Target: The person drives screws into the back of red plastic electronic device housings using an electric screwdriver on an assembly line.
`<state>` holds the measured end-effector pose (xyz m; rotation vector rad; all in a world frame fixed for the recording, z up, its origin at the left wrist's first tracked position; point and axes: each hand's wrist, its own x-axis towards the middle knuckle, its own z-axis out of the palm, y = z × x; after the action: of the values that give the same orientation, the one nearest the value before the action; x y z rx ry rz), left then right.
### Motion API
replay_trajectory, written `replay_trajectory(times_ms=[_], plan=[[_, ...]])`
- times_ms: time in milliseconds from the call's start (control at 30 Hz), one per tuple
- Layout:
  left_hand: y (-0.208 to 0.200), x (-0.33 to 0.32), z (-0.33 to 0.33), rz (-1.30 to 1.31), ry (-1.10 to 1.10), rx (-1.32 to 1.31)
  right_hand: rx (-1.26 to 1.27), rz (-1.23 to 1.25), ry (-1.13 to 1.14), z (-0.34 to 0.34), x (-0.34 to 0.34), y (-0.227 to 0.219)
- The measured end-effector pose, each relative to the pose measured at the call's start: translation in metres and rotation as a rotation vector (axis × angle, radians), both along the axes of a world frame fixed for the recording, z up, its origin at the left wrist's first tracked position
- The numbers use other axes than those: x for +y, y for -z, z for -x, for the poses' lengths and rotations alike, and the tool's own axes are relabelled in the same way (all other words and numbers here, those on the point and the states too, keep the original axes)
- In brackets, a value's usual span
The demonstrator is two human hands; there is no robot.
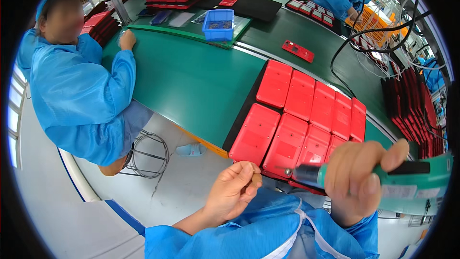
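Two hands up close: the right hand (357,182) wraps tight around a green electric screwdriver (383,182), its metal tip pointing left toward the left hand (235,189), fingers pinched together on something too small to tell. Glossy red rectangular cases (306,115) lie in rows just beyond on the green bench (191,81).

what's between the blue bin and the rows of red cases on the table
In the head view, only bare green table lies between the blue bin and the red cases; nothing sits on that stretch.

red housings (306,115), green table (191,81) — teal screwdriver (407,182), blue bin (218,24)
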<state>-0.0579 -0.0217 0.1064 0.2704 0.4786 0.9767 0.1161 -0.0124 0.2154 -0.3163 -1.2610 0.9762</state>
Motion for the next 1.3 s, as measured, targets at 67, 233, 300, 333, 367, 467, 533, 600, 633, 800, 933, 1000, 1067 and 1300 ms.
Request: replay_trajectory(times_ms=[67, 233, 300, 333, 367, 467, 533, 600, 633, 800, 933, 1000, 1067, 1300], plan=[[-0.005, 0.002, -0.003, 0.022, 0.036, 0.03, 0.045, -0.124, -0.08, 0.006, 0.002, 0.001], [-0.007, 0.004, -0.003, 0.056, 0.063, -0.013, -0.024, -0.102, 0.1, 0.027, 0.003, -0.003], [-0.007, 0.005, -0.003, 0.057, 0.072, -0.014, -0.051, -0.123, 0.035, 0.025, 0.007, 0.002], [-0.006, 0.005, -0.002, 0.049, 0.076, -0.017, -0.05, -0.121, 0.031, 0.025, 0.007, 0.003], [-0.006, 0.005, -0.002, 0.043, 0.08, -0.019, -0.059, -0.107, 0.027, 0.025, 0.007, 0.004], [-0.006, 0.006, -0.002, 0.022, 0.088, -0.011, -0.069, -0.099, 0.014, 0.025, 0.009, 0.005], [-0.005, 0.006, -0.001, -0.003, 0.085, 0.041, -0.071, -0.103, 0.005, 0.026, 0.01, 0.006], [-0.004, 0.007, -0.001, -0.026, 0.086, 0.09, -0.101, -0.106, -0.018, 0.026, 0.011, 0.005], [-0.003, 0.008, -0.001, -0.024, 0.119, 0.092, -0.107, -0.103, -0.014, 0.027, 0.011, 0.004], [0.002, 0.008, 0.004, 0.01, 0.162, -0.001, -0.126, -0.113, -0.11, 0.032, 0.013, 0.001], [0.005, 0.01, 0.006, -0.026, 0.135, -0.025, -0.119, -0.106, -0.115, 0.035, 0.017, 0.001], [0.006, 0.011, 0.006, -0.034, 0.135, -0.043, -0.094, -0.089, -0.115, 0.036, 0.018, 0.0], [0.005, 0.012, 0.005, -0.025, 0.144, -0.027, -0.096, -0.083, -0.089, 0.038, 0.017, 0.0], [0.005, 0.014, 0.008, 0.016, 0.158, -0.015, -0.097, -0.08, -0.081, 0.039, 0.019, 0.003]])
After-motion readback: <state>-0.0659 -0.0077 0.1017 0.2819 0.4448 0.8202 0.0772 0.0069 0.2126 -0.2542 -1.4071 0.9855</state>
